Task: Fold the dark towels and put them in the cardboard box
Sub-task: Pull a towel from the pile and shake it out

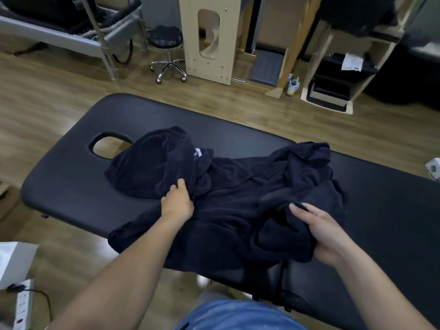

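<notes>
both hands in the heap of dark towels

the dark towels lie unfolded in one rumpled pile across the middle of the black padded bench – how many there are cannot be told, since the cloth runs together. the far left part of the pile is bunched up just beside the oval hole in the bench, and a small white label shows on top of it. the near edge of the cloth hangs over the front of the bench.

the left hand is down in the left part of the pile, its fingers curled into a fold and gripping it. the right hand holds a bunched fold at the near right of the pile – palm against the cloth, fingers laid over the top, the thumb hidden by it.

on the wooden floor, a wheeled stool stands well beyond the bench, and a white box and a power strip sit at the near left.
</notes>
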A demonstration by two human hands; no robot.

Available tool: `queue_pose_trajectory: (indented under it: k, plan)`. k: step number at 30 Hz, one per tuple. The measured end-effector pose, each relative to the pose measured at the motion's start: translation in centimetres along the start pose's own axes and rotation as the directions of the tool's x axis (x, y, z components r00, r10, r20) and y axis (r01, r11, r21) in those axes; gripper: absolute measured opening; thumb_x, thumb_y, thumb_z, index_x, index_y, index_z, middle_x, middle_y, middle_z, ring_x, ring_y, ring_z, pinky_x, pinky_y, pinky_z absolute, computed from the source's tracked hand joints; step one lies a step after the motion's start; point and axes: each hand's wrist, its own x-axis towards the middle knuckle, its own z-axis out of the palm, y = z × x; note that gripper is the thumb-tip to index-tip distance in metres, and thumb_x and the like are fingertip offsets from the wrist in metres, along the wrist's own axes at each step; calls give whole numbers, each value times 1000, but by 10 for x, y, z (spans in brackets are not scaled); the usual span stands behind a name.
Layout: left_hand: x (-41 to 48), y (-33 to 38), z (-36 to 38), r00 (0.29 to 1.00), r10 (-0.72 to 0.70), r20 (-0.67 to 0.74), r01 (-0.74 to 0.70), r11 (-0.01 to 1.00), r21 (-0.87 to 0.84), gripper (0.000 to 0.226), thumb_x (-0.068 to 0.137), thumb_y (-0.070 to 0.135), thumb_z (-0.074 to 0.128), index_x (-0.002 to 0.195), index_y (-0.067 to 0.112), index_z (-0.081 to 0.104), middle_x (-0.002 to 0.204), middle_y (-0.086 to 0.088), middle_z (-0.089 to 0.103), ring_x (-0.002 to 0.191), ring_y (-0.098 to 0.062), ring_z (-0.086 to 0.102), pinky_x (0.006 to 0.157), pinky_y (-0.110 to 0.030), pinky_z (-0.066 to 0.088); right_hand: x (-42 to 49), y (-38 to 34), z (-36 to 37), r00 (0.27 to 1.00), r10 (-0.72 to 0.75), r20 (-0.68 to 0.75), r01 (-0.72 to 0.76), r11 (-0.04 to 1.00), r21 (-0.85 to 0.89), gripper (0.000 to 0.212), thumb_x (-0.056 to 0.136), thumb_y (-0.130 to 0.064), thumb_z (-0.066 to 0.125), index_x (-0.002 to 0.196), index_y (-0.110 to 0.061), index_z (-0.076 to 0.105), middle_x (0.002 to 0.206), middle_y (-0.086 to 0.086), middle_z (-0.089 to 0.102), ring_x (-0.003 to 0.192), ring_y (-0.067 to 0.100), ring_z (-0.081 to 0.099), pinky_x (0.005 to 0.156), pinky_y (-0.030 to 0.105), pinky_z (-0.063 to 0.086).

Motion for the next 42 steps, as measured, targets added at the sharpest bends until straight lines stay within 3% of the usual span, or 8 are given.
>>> queue_pose_trajectory:
  k: [4,8,11,15,18,25,30,42]
  plan:
    - [1,29,-24,996,92,15,-85,963,-256,5,91,7,43,93,8,48,102,-20,62,94,-38,59,81,-40,47,5,2,-8,995,59,-84,-43,983,179,26,95,-19,59,116,-5,67,102,14,75,94,29,71,81,39,56]
    - [-45,76,-92,877,111,-467,-431,610,-665,11,81,-5,34,71,-3,35,65,-18,37,60,-19,35,58,-40,29,7,-25,-25,999,-30,-30,42,826,562,80,34,-15,86,110,0,64,91,15,71,75,27,71,68,32,61]
    - [-95,78,-83,779,280,-561,-624,433,-651,17,87,4,43,69,4,40,57,-11,36,54,-14,32,51,-35,28,-3,-37,-21,986,-116,119,42,867,496,37,57,-18,73,92,-5,72,88,12,73,70,25,72,64,32,61]
    - [-116,18,34,956,285,75,-225,870,-439,37,82,56,67,92,23,55,81,6,60,75,-11,58,63,-20,39,10,18,-6,998,56,9,-56,991,122,24,95,-4,48,102,-13,68,82,7,76,67,20,72,58,27,59]
    - [-129,-41,78,918,68,391,-17,991,-131,21,82,38,66,76,32,47,94,2,63,99,-22,65,71,-27,43,23,79,-22,984,119,-135,-152,952,-264,13,95,-10,61,103,-5,69,91,14,75,86,30,72,75,39,58]
    - [-109,-73,61,992,-123,31,126,969,-212,11,74,12,56,76,18,48,87,-9,55,90,-37,60,76,-45,51,25,84,-61,983,-36,-178,-102,701,-706,16,71,-6,78,68,-14,65,65,-2,65,66,16,58,64,30,44]
    - [-87,1,30,823,183,-538,-324,929,-178,30,77,15,47,103,6,58,104,-13,56,95,-34,53,80,-48,44,23,26,-56,920,-233,-314,203,971,-123,20,92,-22,65,75,-13,67,75,3,70,74,22,62,72,37,47]
    - [-18,55,33,999,13,-47,-15,999,-47,91,89,37,60,157,23,0,131,-9,55,109,-35,60,86,-41,48,24,46,-61,964,259,-52,-251,960,124,31,97,-30,56,109,-6,72,96,15,75,77,25,73,63,33,59]
